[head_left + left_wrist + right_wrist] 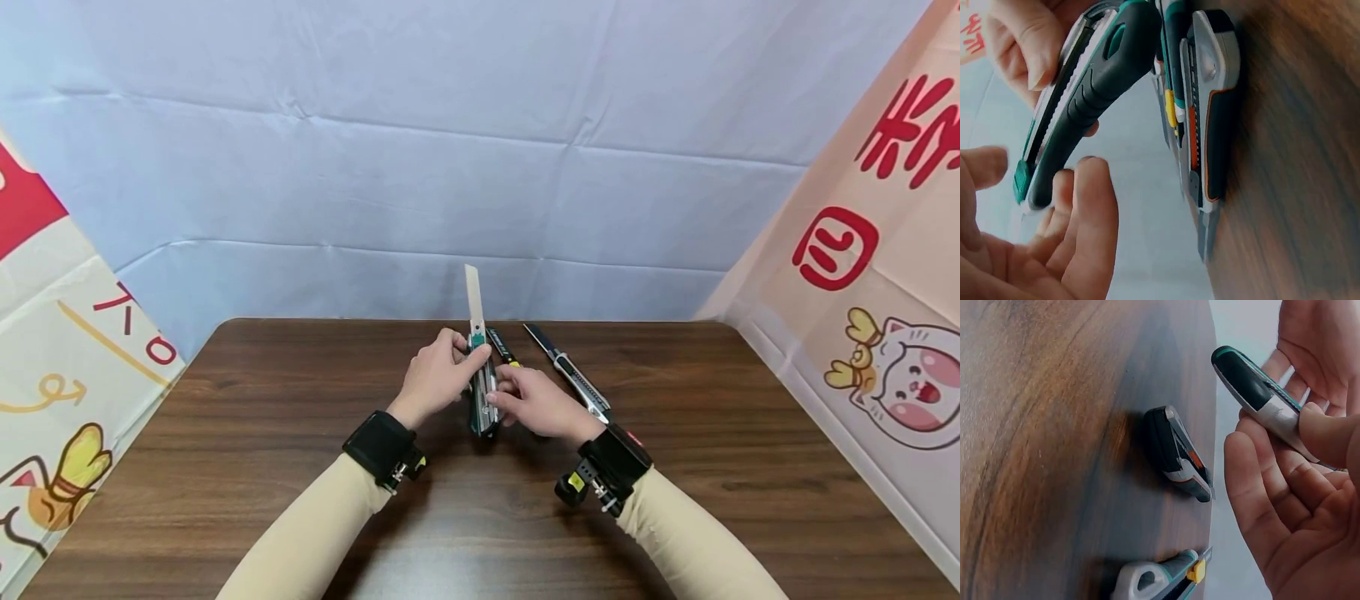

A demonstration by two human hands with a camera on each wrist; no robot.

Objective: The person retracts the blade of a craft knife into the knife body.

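Both hands hold one dark green and silver utility knife with a rubbery curved handle [482,392] above the middle of the dark brown wood-grain table [225,433], its long pale snap-off blade [473,300] fully extended and pointing up and away. The left hand [438,377] curls round the upper part of the handle near the teal slider, thumb and fingertips pinching the sides; in the left wrist view its fingers [1085,206] sit just beside the ribbed metal track. The right hand [536,404] grips the lower handle, thumb [1329,434] pressed on the shiny metal face and fingers wrapped beneath (butt end sticks out past the palm). On the table just beyond the hands lie two more cutters: a slim black knife with a yellow slider [501,346], and a silver and black knife with an orange trim and dark blade out [573,375], lying flat, angled, close to the right hand but apart from it. Creased pale blue cloth backdrop [480,150] behind; printed cartoon cloth panels [885,275] at both sides.
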